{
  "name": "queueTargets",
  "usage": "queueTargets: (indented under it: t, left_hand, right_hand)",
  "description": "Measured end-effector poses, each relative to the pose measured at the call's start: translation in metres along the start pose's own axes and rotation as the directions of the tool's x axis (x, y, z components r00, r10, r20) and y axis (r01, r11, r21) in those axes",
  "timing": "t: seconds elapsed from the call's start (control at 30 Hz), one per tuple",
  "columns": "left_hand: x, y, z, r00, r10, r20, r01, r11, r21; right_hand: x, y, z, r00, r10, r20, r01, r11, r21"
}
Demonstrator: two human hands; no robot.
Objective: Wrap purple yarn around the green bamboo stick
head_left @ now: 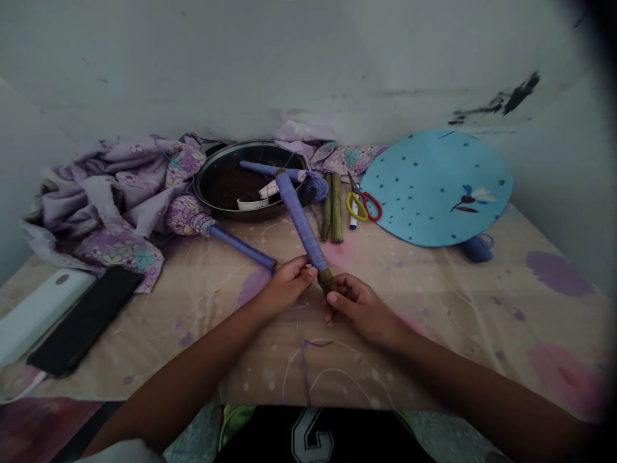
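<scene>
A stick wrapped in purple yarn (301, 222) is held up at a slant over the table, its bare brown end toward me. My left hand (292, 280) pinches it near the lower edge of the wrapping. Around the bare brown end close the fingers of my right hand (357, 302). A loose purple strand (305, 370) lies on the tablecloth below my hands and runs over the table's front edge. Behind the stick's far end is a dark pan (224, 209) with soil, another purple-wrapped stick (265, 168) and white pieces.
Two green-brown sticks (336, 212), scissors (357, 207) and a marker (353, 215) lie right of the pan. Further right is a blue oval board (434, 186). Leftward are bunched floral cloth (120, 193), a cloth-headed purple stick (243, 246), a black phone (87, 321) and a white device (41, 308).
</scene>
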State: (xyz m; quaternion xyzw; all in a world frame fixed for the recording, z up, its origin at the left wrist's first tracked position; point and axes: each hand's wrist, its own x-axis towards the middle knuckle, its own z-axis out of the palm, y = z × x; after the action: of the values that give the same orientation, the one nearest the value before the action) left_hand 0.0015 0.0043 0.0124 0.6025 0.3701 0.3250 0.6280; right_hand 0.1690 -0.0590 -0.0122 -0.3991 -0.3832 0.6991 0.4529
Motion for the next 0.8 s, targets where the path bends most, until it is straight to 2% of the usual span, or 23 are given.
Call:
queueTargets:
  t: [0.17,0.33,0.4,0.53,0.67,0.8]
  left_hand:
    - [0.002,0.000,-0.002,0.999,0.017,-0.033,-0.015,0.998,0.057]
    - [0.001,-0.002,-0.002,0.999,0.032,-0.003,-0.032,0.999,-0.028]
    - [0.001,-0.004,-0.002,0.999,0.025,0.043,-0.021,0.996,-0.092]
    - [0.002,-0.009,-0.003,0.992,0.005,0.127,0.016,0.985,-0.170]
    - [0.002,-0.010,-0.003,0.996,-0.001,0.095,0.013,0.993,-0.121]
    - [0.002,-0.007,-0.004,1.000,0.010,0.014,-0.010,0.999,-0.041]
  right_hand:
    - [0.001,-0.003,-0.007,0.983,0.057,0.172,-0.068,0.996,0.059]
    - [0.000,-0.005,-0.008,0.969,0.027,0.246,-0.061,0.989,0.131]
    - [0.000,-0.005,-0.007,0.966,0.015,0.258,-0.057,0.986,0.156]
    - [-0.001,-0.004,-0.006,0.967,0.017,0.253,-0.066,0.980,0.188]
    - [0.001,-0.001,-0.006,0.975,0.031,0.221,-0.077,0.976,0.205]
    - [0.004,0.001,-0.006,0.999,-0.012,0.046,0.003,0.980,0.201]
